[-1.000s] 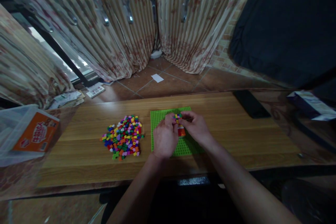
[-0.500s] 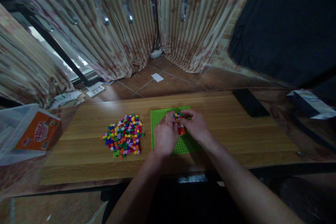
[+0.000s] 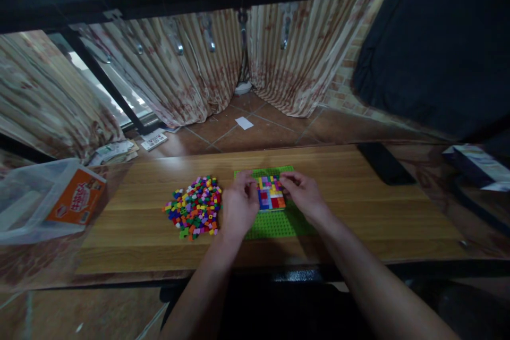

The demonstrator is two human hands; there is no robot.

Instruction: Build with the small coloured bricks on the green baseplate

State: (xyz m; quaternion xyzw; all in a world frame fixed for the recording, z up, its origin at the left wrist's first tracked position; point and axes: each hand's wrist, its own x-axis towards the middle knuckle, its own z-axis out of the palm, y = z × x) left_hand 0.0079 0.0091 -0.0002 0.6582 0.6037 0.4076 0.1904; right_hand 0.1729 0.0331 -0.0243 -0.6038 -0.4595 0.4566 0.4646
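A green studded baseplate [image 3: 274, 228] lies on the wooden table, partly covered by my hands. On it sits a flat panel of small coloured bricks [image 3: 271, 195], with blue, red, yellow, orange and purple showing. My left hand [image 3: 240, 206] is at the panel's left edge, thumb and fingers curled together. At the upper right corner of the panel is my right hand [image 3: 305, 195], its thumb and forefinger closed in a pinch. Whatever is between the fingers of either hand is hidden or too small to make out. Left of my left hand lies a heap of loose bricks [image 3: 195, 207].
A black phone [image 3: 385, 163] lies at the table's [image 3: 350, 218] far right. At the left stands a clear plastic box [image 3: 35, 202] with an orange label. A dark-and-white packet [image 3: 480, 166] is beyond the right end. Papers [image 3: 113, 152] lie on the floor behind.
My hands have parted from over the bricks to the panel's two sides, uncovering most of it. The whole view has shifted slightly down and to the right.
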